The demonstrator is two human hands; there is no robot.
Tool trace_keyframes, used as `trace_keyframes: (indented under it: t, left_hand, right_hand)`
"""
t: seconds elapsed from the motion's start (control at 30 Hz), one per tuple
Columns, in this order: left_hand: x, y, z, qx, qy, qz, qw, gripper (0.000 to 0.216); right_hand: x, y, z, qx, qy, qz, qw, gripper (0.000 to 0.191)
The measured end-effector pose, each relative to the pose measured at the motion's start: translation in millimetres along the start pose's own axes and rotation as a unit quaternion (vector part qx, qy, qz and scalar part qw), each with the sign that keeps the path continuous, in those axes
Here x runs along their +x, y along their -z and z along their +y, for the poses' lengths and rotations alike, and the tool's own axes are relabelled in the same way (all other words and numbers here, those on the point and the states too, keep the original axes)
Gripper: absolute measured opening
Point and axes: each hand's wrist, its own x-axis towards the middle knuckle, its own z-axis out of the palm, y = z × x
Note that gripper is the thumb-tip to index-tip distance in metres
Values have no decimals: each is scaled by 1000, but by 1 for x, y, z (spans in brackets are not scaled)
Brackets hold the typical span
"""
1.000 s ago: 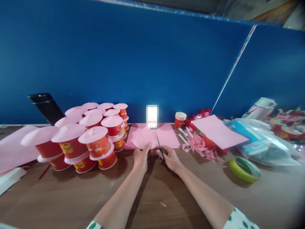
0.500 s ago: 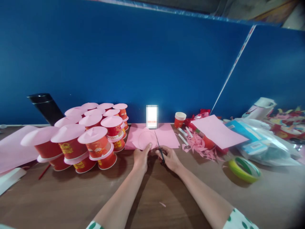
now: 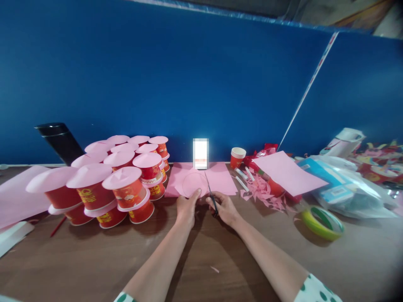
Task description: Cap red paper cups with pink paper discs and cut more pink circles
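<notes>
My left hand (image 3: 187, 208) pinches the near edge of a piece of pink paper (image 3: 192, 183) with a circle outlined on it, thumb on top. In my right hand (image 3: 226, 209) is a pair of dark-handled scissors (image 3: 213, 202), its blades pointing away from me along the right side of the paper. Whether the blades touch the paper I cannot tell. Beneath and behind lie pink sheets (image 3: 225, 178) on the brown table (image 3: 201, 260). A small pink scrap (image 3: 214, 269) lies nearer to me.
Red paper cups (image 3: 127, 193) with pink cone tops stand stacked at left, before a black flask (image 3: 59, 140). At right are nested cups (image 3: 238, 158), pink paper cuttings (image 3: 262, 193), a roll of tape (image 3: 324, 224) and plastic bags (image 3: 349, 193). A blue partition (image 3: 189, 84) rises behind.
Almost nothing differs. The view has shifted very slightly; both hands, the paper and the scissors keep about the same place.
</notes>
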Motion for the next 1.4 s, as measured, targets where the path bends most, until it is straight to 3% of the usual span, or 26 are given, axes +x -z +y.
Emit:
trace_keyframes:
  t: [0.7,1.4]
  left_hand:
    - [2,1,1,-1,-11,13,1000,47]
    - [1,1,6,-4,-20,23,1000,40]
  right_hand:
    - [-1,-1,0,-7,-15,9,1000,32]
    - [-3,-1,-2,-21,-20,16,999,26]
